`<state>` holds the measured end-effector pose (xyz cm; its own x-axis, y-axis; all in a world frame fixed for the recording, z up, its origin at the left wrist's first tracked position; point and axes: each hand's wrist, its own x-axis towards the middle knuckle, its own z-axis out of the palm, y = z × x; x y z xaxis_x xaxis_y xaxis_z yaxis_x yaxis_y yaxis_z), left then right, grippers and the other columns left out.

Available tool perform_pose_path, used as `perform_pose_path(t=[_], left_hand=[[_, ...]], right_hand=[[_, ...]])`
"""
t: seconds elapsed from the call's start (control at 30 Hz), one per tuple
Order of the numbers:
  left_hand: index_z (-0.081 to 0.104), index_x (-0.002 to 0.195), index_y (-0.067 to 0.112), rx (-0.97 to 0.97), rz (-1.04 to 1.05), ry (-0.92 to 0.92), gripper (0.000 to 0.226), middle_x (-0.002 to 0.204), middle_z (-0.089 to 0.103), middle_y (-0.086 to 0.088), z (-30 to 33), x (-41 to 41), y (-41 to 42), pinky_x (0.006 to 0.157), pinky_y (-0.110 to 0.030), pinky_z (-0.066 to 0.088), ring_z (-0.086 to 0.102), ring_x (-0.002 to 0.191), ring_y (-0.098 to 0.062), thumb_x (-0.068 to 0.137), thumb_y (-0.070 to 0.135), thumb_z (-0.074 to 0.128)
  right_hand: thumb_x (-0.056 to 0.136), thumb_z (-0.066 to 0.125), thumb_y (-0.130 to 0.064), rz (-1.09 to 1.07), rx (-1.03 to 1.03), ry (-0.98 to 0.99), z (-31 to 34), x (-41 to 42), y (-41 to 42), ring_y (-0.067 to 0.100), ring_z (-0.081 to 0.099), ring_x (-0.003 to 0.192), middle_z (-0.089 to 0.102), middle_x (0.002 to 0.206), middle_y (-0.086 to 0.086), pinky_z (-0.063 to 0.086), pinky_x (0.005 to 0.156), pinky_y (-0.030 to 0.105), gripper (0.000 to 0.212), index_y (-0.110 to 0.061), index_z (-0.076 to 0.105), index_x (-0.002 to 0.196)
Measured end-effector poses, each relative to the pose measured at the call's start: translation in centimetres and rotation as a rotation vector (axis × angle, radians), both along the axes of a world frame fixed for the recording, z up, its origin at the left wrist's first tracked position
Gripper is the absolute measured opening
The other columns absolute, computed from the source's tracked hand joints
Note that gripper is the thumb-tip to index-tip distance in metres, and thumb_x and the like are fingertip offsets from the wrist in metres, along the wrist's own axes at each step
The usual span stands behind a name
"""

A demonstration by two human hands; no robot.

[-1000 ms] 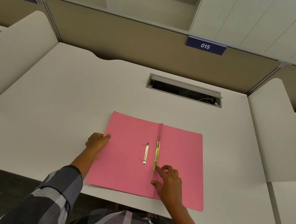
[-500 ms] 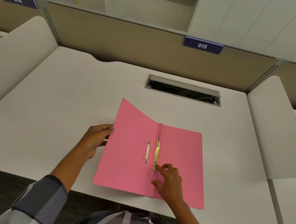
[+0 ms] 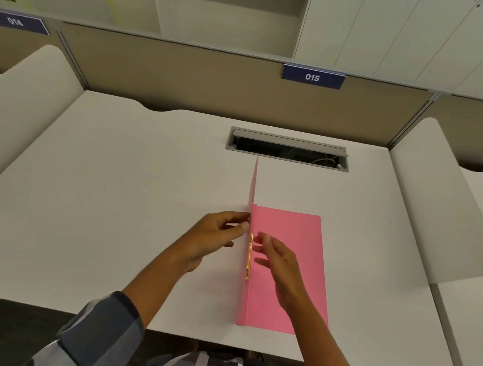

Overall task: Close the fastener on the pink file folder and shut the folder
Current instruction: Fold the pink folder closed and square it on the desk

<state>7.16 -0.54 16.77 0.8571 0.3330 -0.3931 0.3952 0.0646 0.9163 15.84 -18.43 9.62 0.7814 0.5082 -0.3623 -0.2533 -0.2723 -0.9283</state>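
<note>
The pink file folder (image 3: 289, 259) lies near the front edge of the white desk (image 3: 126, 192). Its right half rests flat. Its left cover stands almost upright, seen edge-on, pinched at its edge by my left hand (image 3: 217, 238). The gold metal fastener (image 3: 249, 257) runs along the spine, lying flat. My right hand (image 3: 281, 267) hovers just right of the fastener over the flat half, fingers spread and holding nothing.
An open cable slot (image 3: 287, 149) is set into the desk just behind the folder. White side dividers (image 3: 442, 206) flank the desk left and right. A tan partition with a blue "015" label (image 3: 312, 77) stands at the back.
My left hand has swung the left cover up from flat on the desk to nearly vertical. My right hand has lifted off the fastener's lower end and moved slightly right.
</note>
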Motion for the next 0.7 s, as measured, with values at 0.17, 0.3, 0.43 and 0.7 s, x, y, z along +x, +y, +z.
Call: perform_pose_path(t=[0.17, 0.3, 0.43, 0.7], left_hand=[[0.066, 0.137, 0.043, 0.029, -0.108, 0.046, 0.044, 0.127, 0.070, 0.023, -1.2, 1.3, -3.0, 0.097, -0.025, 0.055, 0.066, 0.115, 0.001, 0.094, 0.048, 0.071], [0.067, 0.135, 0.043, 0.032, -0.140, 0.086, 0.044, 0.123, 0.070, 0.023, -2.8, 1.4, -4.4, 0.077, -0.009, 0.055, 0.068, 0.111, 0.001, 0.091, 0.049, 0.073], [0.069, 0.133, 0.033, 0.016, -0.073, 0.143, 0.037, 0.127, 0.070, 0.013, -5.1, 1.2, -5.2, 0.086, -0.018, 0.055, 0.067, 0.111, -0.002, 0.097, 0.039, 0.071], [0.062, 0.140, 0.020, 0.059, 0.124, 0.324, 0.039, 0.139, 0.063, 0.004, -9.2, 0.1, -5.7, 0.109, -0.042, 0.052, 0.060, 0.125, -0.021, 0.103, 0.035, 0.061]], right_hand=[[0.105, 0.038, -0.059, -0.004, 0.119, 0.111, 2.3, 2.3, -2.0, 0.020, 0.071, 0.118, 0.075, 0.127, -0.001, 0.057, 0.097, 0.041, 0.051, -0.028, 0.071, 0.129], [0.105, 0.033, -0.060, -0.095, 0.132, 0.225, 2.2, 4.3, -4.3, 0.033, 0.071, 0.118, 0.077, 0.123, 0.010, 0.052, 0.106, 0.056, 0.059, -0.022, 0.075, 0.123], [0.096, 0.042, -0.072, -0.187, 0.140, 0.336, 1.6, 5.9, -7.4, 0.041, 0.075, 0.104, 0.078, 0.112, 0.018, 0.060, 0.093, 0.057, 0.068, -0.018, 0.079, 0.114], [0.101, 0.037, -0.066, -0.256, 0.009, 0.371, -0.6, 8.3, -12.4, 0.036, 0.078, 0.097, 0.080, 0.107, 0.016, 0.063, 0.077, 0.046, 0.066, -0.017, 0.081, 0.105]])
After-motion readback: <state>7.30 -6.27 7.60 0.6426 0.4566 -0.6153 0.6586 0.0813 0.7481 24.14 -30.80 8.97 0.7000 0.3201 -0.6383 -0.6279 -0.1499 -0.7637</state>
